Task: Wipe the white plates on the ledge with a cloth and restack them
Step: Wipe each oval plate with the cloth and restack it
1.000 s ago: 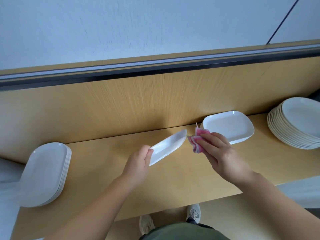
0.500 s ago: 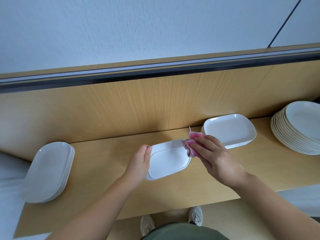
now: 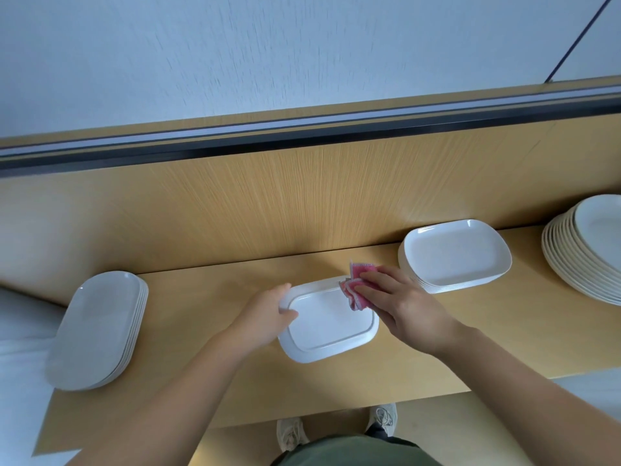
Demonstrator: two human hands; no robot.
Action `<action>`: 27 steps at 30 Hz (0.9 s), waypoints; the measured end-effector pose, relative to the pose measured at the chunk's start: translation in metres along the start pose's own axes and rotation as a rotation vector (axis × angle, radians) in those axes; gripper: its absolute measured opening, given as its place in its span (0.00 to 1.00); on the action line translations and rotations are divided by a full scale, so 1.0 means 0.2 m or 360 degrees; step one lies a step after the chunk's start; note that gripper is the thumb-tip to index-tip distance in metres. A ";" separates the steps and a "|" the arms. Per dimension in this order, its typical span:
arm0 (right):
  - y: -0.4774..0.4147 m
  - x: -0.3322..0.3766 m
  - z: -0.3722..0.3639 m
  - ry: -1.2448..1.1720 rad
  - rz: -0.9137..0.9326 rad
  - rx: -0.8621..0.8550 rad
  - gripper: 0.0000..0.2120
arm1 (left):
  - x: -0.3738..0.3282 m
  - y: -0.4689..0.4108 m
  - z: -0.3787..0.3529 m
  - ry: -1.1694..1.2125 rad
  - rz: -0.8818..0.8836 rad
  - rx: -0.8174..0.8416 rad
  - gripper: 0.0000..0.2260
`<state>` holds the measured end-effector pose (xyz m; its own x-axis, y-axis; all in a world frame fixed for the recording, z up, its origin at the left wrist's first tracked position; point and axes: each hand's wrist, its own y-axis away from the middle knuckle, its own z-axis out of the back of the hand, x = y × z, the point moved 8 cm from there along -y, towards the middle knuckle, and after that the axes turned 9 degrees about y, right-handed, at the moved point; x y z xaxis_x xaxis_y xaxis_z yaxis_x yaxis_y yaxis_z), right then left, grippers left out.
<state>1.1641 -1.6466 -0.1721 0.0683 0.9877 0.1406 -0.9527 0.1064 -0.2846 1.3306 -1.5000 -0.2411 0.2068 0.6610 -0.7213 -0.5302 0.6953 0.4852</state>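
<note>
A pale, faintly textured wall (image 3: 268, 45) fills the top. Below it stands a light wood panel (image 3: 268, 203) with fine vertical grain, and a smooth counter (image 3: 208, 381) of the same wood.

The single white plate (image 3: 329, 326) sits mid-counter, a glossy rounded rectangle with a raised ridge framing its flat centre. Whether it rests on the wood or is lifted cannot be told.

Well to its right is a stack of round plates (image 3: 591, 250). To its left is a stack of oval plates (image 3: 97, 327), and just right of it a stack of rectangular plates (image 3: 453, 257).

The hands are apart. The left hand (image 3: 265, 314) grips the plate's left edge. The right hand (image 3: 403, 304) holds a crumpled pink cloth (image 3: 358, 287) against its far right corner.
</note>
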 end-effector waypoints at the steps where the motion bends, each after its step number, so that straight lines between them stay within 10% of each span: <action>1: -0.03 0.01 -0.02 0.0010 0.0035 0.0003 0.14 | -0.01 0.00 0.00 -0.0001 -0.0023 -0.0001 0.24; 27: -0.19 0.07 -0.56 0.0096 0.0061 0.0604 0.22 | 0.05 -0.05 -0.06 0.0210 0.0093 -0.0034 0.15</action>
<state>1.2339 -1.6242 -0.2667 0.0369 0.9963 0.0771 -0.9960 0.0303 0.0844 1.3294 -1.5035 -0.2598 0.0661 0.6565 -0.7514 -0.5560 0.6495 0.5186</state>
